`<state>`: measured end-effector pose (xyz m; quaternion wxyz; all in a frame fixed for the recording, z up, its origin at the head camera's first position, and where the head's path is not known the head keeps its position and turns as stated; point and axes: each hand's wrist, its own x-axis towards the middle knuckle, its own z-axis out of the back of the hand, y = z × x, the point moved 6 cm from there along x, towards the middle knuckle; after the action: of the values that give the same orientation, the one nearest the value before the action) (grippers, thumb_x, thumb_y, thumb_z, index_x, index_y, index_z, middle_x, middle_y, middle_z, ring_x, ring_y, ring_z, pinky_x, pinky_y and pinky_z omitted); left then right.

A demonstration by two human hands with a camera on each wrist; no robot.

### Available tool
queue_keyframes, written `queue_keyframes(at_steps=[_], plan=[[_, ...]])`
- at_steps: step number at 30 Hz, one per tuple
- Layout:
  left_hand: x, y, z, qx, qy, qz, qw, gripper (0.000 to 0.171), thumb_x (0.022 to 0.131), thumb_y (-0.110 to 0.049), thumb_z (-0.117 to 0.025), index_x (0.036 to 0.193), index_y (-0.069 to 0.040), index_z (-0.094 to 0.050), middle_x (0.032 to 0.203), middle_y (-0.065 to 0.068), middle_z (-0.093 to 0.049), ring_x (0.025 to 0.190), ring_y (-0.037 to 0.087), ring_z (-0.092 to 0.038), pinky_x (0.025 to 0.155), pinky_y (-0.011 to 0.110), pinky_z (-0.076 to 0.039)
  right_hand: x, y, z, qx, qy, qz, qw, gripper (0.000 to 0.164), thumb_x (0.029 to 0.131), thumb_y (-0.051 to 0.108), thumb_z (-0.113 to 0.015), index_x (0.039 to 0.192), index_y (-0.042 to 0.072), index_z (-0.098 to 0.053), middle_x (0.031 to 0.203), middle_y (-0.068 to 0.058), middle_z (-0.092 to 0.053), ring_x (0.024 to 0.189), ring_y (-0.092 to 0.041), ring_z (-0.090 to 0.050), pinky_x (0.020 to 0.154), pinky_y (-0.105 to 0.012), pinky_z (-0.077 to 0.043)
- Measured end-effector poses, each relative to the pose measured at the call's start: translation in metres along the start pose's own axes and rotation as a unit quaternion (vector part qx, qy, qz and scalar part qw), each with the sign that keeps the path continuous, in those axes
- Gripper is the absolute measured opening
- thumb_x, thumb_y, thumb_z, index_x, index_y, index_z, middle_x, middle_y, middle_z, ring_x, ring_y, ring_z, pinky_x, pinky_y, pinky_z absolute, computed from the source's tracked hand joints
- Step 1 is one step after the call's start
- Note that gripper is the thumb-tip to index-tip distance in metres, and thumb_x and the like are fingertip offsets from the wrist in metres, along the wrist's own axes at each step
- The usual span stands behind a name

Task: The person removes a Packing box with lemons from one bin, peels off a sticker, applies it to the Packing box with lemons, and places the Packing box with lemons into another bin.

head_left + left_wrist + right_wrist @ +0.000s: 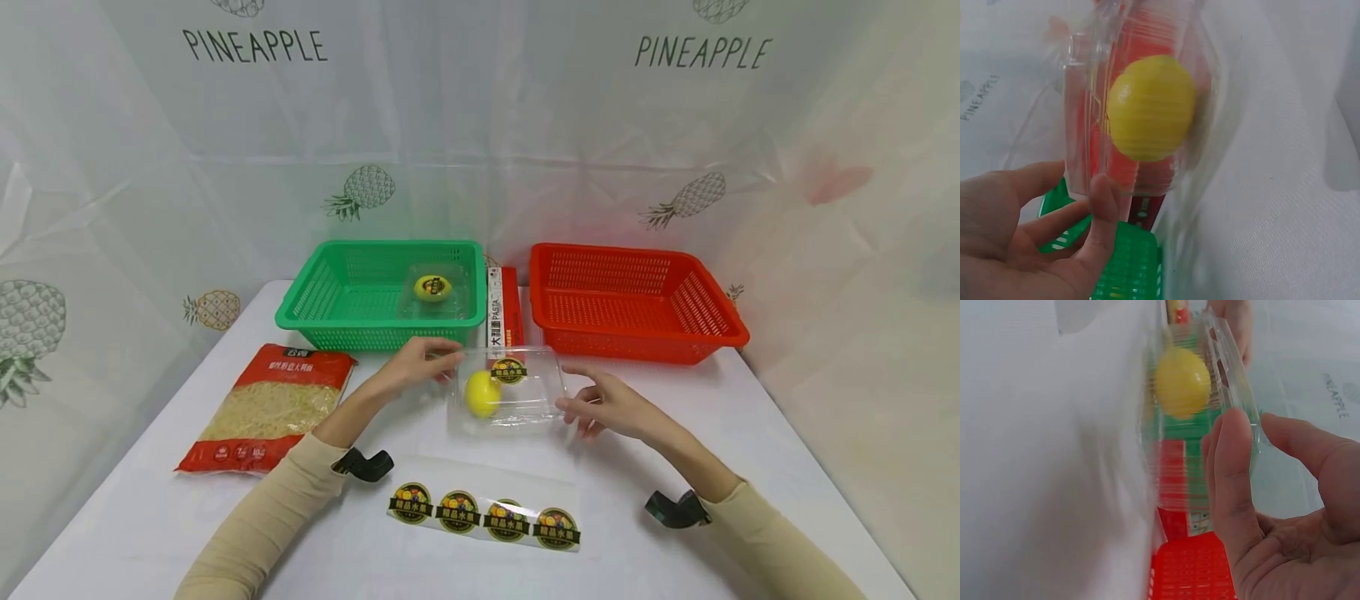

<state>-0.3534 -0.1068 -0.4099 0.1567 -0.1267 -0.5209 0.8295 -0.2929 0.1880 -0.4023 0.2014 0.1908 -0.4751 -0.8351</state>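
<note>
A clear plastic clamshell box (534,406) with its lid down is between my two hands, close over the table. Inside lies a yellow lemon (482,394), toward the left end. One round black-and-gold fruit sticker (508,371) is on the lid. My left hand (420,365) pinches the box's left rim between thumb and fingers. At the opposite end, my right hand (611,404) pinches the right rim. Both wrist views show the lemon through the box's ribbed side, the left one (1150,107) larger.
Behind the box stand a green basket (352,325), holding another clear box (454,305) with a stickered lemon, and a red basket (622,342). A red pasta box (512,308) lies between them. A pasta bag (273,408) is at left; a sticker strip (483,475) lies in front.
</note>
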Motion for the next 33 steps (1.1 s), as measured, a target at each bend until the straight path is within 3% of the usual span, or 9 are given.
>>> queue_keyframes(at_steps=[4, 10, 14, 21, 26, 33], plan=[[-0.003, 0.000, 0.000, -0.033, 0.008, 0.005, 0.9994, 0.050, 0.098, -0.029, -0.061, 0.136, 0.003, -0.054, 0.124, 0.028, -0.061, 0.092, 0.032, -0.068, 0.085, 0.045, -0.058, -0.004, 0.006, 0.004, -0.014, -0.007, 0.003, 1.000, 0.074, 0.093, 0.027, -0.067, 0.152, 0.002, -0.029, 0.092, -0.024, -0.069, 0.065, -0.024, -0.067, 0.062, -0.037, -0.061], [-0.009, -0.006, 0.005, -0.065, 0.016, 0.019, 0.9975, 0.053, 0.096, -0.034, -0.063, 0.137, -0.001, -0.055, 0.129, 0.027, -0.059, 0.083, 0.019, -0.068, 0.085, 0.042, -0.059, -0.008, 0.019, 0.015, -0.029, -0.017, 0.009, 0.999, 0.069, 0.093, 0.028, -0.067, 0.150, 0.003, -0.034, 0.091, -0.022, -0.068, 0.065, -0.022, -0.067, 0.062, -0.035, -0.061], [-0.014, -0.010, 0.008, -0.075, 0.026, 0.033, 0.9963, 0.051, 0.095, -0.038, -0.064, 0.135, -0.008, -0.058, 0.131, 0.024, -0.059, 0.083, 0.018, -0.069, 0.082, 0.036, -0.059, -0.010, 0.030, 0.021, -0.031, -0.021, 0.026, 0.999, 0.061, 0.095, 0.024, -0.065, 0.146, 0.003, -0.041, 0.091, -0.023, -0.068, 0.064, -0.024, -0.067, 0.061, -0.035, -0.061], [-0.023, -0.018, 0.016, -0.105, 0.037, 0.044, 0.9928, 0.046, 0.092, -0.044, -0.065, 0.130, -0.017, -0.063, 0.128, 0.011, -0.061, 0.073, 0.020, -0.070, 0.061, 0.025, -0.055, -0.007, 0.050, 0.028, -0.034, -0.041, 0.069, 0.996, 0.054, 0.094, 0.022, -0.066, 0.142, 0.004, -0.047, 0.091, -0.015, -0.070, 0.069, -0.037, -0.067, 0.061, -0.034, -0.061], [-0.033, -0.027, 0.023, -0.120, 0.050, 0.029, 0.9910, 0.048, 0.094, -0.042, -0.064, 0.134, -0.016, -0.061, 0.134, 0.008, -0.059, 0.062, 0.017, -0.068, 0.049, 0.021, -0.046, 0.003, 0.061, 0.030, -0.017, -0.051, 0.075, 0.996, 0.051, 0.095, 0.027, -0.066, 0.140, 0.007, -0.051, 0.094, -0.019, -0.068, 0.066, -0.031, -0.068, 0.063, -0.037, -0.061], [-0.048, -0.031, 0.035, -0.135, 0.043, 0.030, 0.9894, 0.050, 0.092, -0.040, -0.067, 0.136, -0.017, -0.059, 0.136, 0.012, -0.060, 0.058, 0.017, -0.068, 0.045, 0.021, -0.042, 0.020, 0.074, 0.027, 0.021, -0.065, 0.057, 0.996, 0.046, 0.094, 0.034, -0.066, 0.135, 0.015, -0.056, 0.095, -0.018, -0.065, 0.066, -0.029, -0.069, 0.065, -0.037, -0.061]])
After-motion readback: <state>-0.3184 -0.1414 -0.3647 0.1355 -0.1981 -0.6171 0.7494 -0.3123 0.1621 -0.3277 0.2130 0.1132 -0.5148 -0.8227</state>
